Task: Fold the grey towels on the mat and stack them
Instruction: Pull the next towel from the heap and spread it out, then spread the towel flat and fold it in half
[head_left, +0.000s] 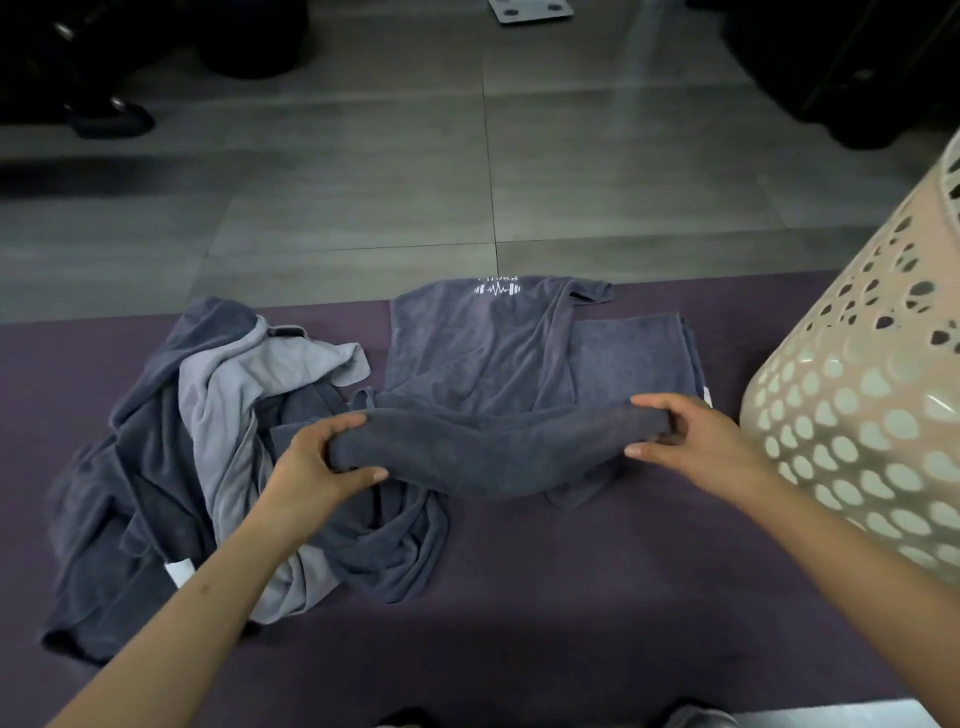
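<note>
On the purple mat (519, 597), the left hand (322, 462) and the right hand (691, 436) each grip one end of a dark grey towel (493, 447), its near edge folded over and lifted. Left of this towel lies a heap of unfolded towels (208, 457). Right of it stands a beige laundry basket (872, 395). Beyond it stretches grey tiled floor (415, 182).
</note>
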